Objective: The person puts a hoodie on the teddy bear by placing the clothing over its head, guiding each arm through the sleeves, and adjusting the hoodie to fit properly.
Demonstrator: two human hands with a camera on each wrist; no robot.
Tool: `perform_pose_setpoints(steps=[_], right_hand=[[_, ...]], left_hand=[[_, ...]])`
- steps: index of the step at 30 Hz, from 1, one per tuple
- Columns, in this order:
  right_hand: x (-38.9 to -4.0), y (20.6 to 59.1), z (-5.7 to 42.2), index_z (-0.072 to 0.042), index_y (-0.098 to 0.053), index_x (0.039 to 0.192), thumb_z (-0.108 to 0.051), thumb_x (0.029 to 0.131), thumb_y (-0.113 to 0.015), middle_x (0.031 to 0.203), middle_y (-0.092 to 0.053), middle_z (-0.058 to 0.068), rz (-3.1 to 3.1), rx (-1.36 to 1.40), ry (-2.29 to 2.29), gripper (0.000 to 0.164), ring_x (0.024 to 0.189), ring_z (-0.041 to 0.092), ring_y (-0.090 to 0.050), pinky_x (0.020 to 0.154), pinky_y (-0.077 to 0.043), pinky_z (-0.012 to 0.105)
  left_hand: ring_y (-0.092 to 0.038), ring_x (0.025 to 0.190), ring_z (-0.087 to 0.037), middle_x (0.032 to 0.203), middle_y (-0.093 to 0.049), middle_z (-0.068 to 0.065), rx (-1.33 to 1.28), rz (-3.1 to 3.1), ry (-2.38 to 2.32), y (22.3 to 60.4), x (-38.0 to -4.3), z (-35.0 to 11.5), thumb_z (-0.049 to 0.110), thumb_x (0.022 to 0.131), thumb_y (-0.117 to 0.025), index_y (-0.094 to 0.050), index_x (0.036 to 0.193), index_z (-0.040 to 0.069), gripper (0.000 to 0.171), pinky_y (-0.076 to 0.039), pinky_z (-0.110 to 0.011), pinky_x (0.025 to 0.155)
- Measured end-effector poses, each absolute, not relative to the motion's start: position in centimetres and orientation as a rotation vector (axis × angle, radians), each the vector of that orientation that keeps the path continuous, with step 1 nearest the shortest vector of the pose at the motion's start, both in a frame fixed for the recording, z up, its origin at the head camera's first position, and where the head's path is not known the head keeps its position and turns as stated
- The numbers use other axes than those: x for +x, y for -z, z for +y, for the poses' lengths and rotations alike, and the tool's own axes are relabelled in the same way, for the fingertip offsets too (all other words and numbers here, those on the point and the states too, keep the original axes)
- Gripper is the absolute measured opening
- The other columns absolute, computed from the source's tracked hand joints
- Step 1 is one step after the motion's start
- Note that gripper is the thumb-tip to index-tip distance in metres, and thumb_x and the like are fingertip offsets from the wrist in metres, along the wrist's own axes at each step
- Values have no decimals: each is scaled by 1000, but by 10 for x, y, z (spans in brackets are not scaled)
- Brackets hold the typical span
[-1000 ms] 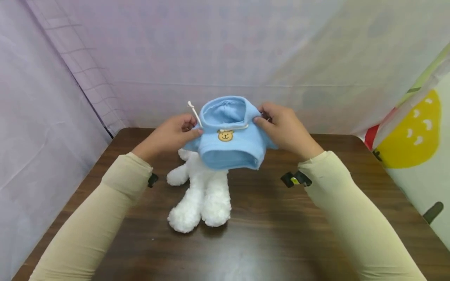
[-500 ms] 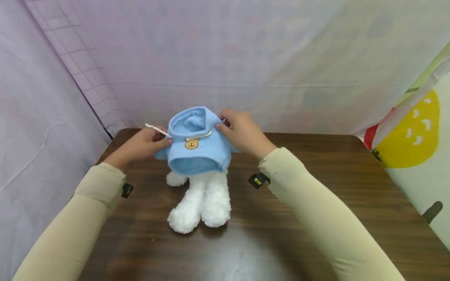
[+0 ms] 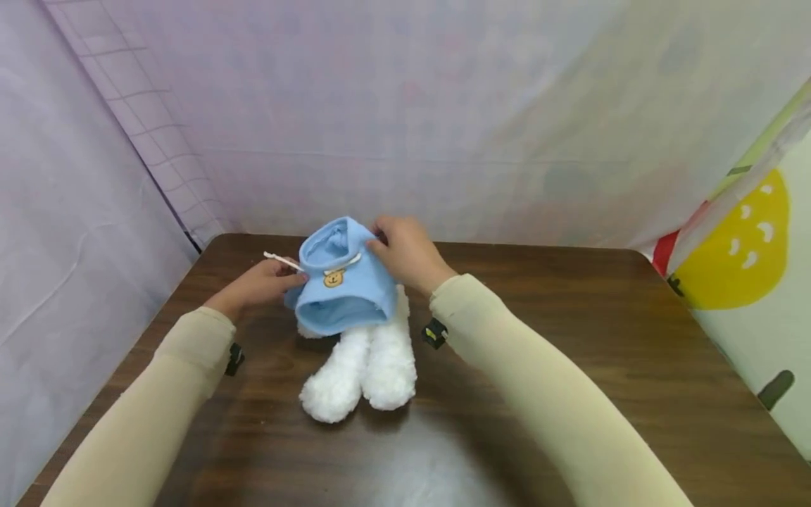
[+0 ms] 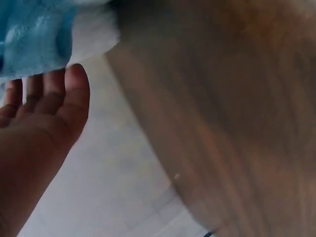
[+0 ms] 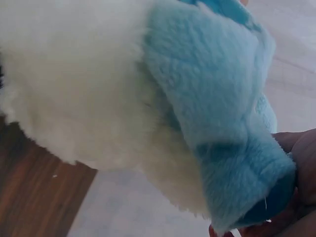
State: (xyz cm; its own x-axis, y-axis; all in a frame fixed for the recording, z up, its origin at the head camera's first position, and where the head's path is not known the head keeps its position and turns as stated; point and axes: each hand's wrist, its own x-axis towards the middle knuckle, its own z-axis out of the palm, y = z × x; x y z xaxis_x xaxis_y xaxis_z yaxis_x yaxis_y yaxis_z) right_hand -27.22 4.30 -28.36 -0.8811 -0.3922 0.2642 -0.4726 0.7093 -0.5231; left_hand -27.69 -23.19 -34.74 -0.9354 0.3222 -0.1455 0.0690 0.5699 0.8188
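A small light-blue hoodie (image 3: 355, 296) with a bear-face patch and a white drawstring is held up by both hands. My left hand (image 3: 261, 285) pinches its left side near the sleeve, thumb on the front. My right hand (image 3: 408, 253) pinches the right shoulder beside the neck opening. Behind and below the hoodie lies a white plush toy (image 3: 388, 366), its legs toward me and its upper part hidden. In the right wrist view the blue sleeve (image 5: 242, 173) hangs right beside the white fur (image 5: 84, 89). The left wrist view shows curled fingers (image 4: 74, 91) at the hoodie's edge.
The dark wooden table (image 3: 538, 338) reaches to a pale curtain (image 3: 443, 105) at the back. Another white curtain (image 3: 82, 232) hangs along the left side. A panel with a yellow print (image 3: 741, 246) stands at the right.
Both hands have carried the hoodie left and then down, over the plush toy's upper body. The hoodie now tilts more, and the toy's legs lie where they were.
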Motion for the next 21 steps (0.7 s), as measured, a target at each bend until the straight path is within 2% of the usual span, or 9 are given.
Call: perform_pose_setpoints(steps=[3,8,15,21], right_hand=[[-277,293,48,-9,-63,90,-20,99,-62,83,-62,3,-2763,688,-832,14,76,18,-57,65,-48,31],[-284,302,63,-11,-62,91,-20,99,-61,87,-61,3,-2772,684,-780,12,81,20,-57,72,-47,34],[-282,311,90,-11,-60,94,-23,101,-58,83,-61,4,-2829,632,-811,14,73,20,-57,65,-48,35],[-271,317,119,-9,-61,102,-24,103,-56,87,-62,5,-2865,590,-834,15,74,21,-58,65,-49,35]], left_hand=[[-55,110,-28,123,-60,-18,299,2504,-1280,361,-280,-220,26,103,-54,-59,125,-2,36,-45,-43,93],[-56,115,-31,126,-61,-21,413,2536,-1222,376,-284,-198,25,103,-53,-56,133,-4,41,-42,-49,100],[-55,118,-32,130,-60,-19,439,2531,-1275,374,-281,-177,27,103,-53,-54,138,0,44,-40,-50,103],[-55,119,-31,130,-60,-18,517,2540,-1226,369,-275,-162,25,104,-53,-59,130,0,37,-41,-48,101]])
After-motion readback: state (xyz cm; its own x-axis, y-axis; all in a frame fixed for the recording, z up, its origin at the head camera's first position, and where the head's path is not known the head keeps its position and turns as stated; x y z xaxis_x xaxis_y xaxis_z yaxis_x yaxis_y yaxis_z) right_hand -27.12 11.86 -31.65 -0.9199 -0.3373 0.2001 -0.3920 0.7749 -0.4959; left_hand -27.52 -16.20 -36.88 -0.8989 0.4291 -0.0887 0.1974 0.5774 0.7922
